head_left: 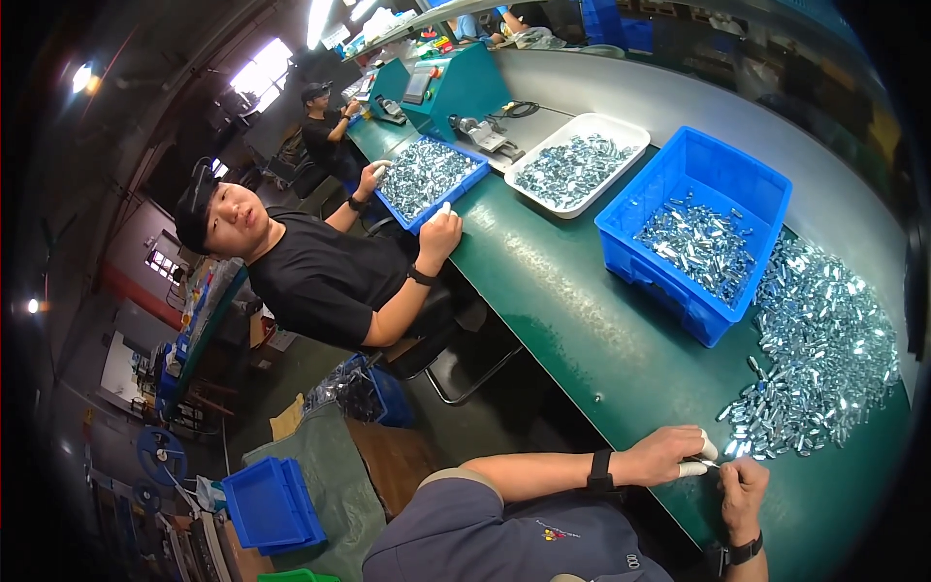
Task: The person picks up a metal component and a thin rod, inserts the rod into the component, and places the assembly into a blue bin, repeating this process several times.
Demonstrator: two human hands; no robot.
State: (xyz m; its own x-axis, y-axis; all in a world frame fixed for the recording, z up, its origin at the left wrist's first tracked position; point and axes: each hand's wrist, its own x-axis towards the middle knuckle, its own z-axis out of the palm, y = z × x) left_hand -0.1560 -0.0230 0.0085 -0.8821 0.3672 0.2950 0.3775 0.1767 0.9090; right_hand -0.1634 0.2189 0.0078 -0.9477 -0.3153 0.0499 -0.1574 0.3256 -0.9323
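Observation:
Low at the right, my left hand (661, 456) pinches a small shiny metal part (712, 465) between thumb and finger, both wearing pale finger cots. Against it my right hand (745, 493) is closed, its fingertips meeting the other end of the same part. Just beyond my hands a large heap of small silvery metal parts (824, 339) spreads over the green bench top (553, 301). Behind the heap's left side stands a deep blue bin (645, 274), partly filled with similar parts. The exact shape of the held piece is too small to tell.
Farther left sits a white tray (558, 206) of metal parts. A co-worker (320, 267) at the bench's left edge holds a shallow blue tray (477, 178) of parts. Teal machines (456, 87) stand beyond, near another person (325, 136). Blue trays (267, 504) lie stacked at lower left.

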